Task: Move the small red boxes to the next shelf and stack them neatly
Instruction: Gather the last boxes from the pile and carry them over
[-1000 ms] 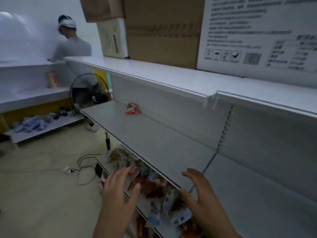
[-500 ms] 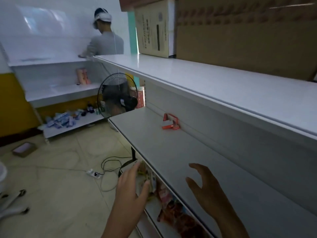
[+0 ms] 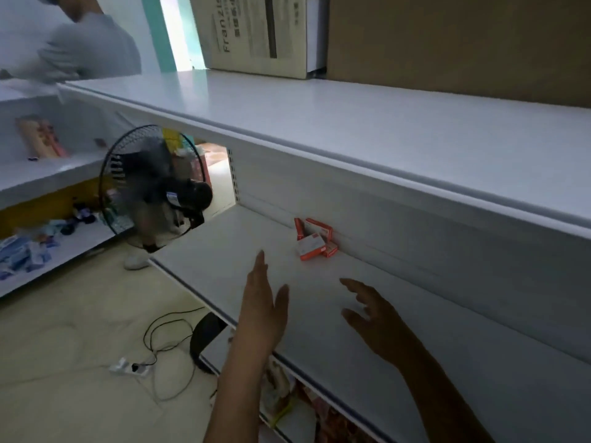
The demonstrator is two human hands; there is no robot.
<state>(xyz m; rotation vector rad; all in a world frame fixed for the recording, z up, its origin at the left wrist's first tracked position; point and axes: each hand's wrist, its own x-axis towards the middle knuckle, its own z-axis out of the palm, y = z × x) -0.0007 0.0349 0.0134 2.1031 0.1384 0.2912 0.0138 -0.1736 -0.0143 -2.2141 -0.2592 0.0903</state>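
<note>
The middle shelf (image 3: 230, 251) looked like painted metal, smooth, white, with a dull satin sheen. The small red boxes (image 3: 315, 239) by its back edge were thin card, matt, with pale printed faces. On the top shelf (image 3: 351, 123), equally smooth, stood matt brown corrugated cartons (image 3: 447, 43). The fan (image 3: 150, 187) had a black wire guard. The floor (image 3: 64, 362) was pale, smooth, faintly glossy tile.

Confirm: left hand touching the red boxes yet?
Apart. Head view shows bare shelf between the left hand and the red boxes.
</note>
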